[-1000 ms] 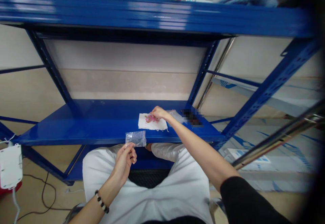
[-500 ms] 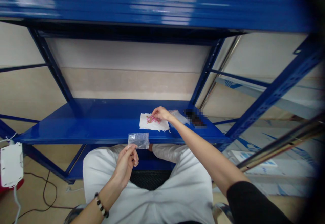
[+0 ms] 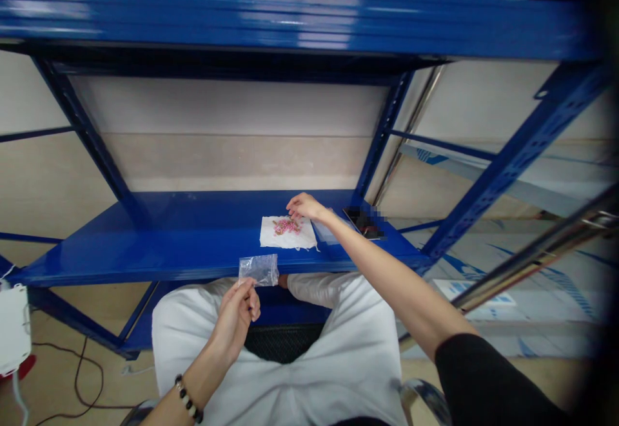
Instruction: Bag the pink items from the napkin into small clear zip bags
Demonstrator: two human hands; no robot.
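My left hand (image 3: pixel 235 313) sits low in front of my lap, pinching a small transparent plastic bag (image 3: pixel 258 270) by its lower edge. The bag looks flat, and nothing shows inside it. My right hand (image 3: pixel 304 207) hovers at the far edge of a white paper tissue (image 3: pixel 285 239), fingers slightly curled and holding nothing. A small heap of pink beads (image 3: pixel 287 225) lies on that tissue. Right of the tissue, a second transparent plastic piece (image 3: pixel 323 232) lies partly hidden under my right forearm.
All this is at a blue metal shelf (image 3: pixel 145 252), with a lower frame and an upper shelf beam (image 3: pixel 242 20) overhead. A dark, blurred object (image 3: pixel 363 223) lies at its right end. A white box (image 3: pixel 13 329) and cables sit low at left.
My right hand has lifted off the pink beads and moved to the far side of the tissue. The bag in my left hand has stayed about where it was.
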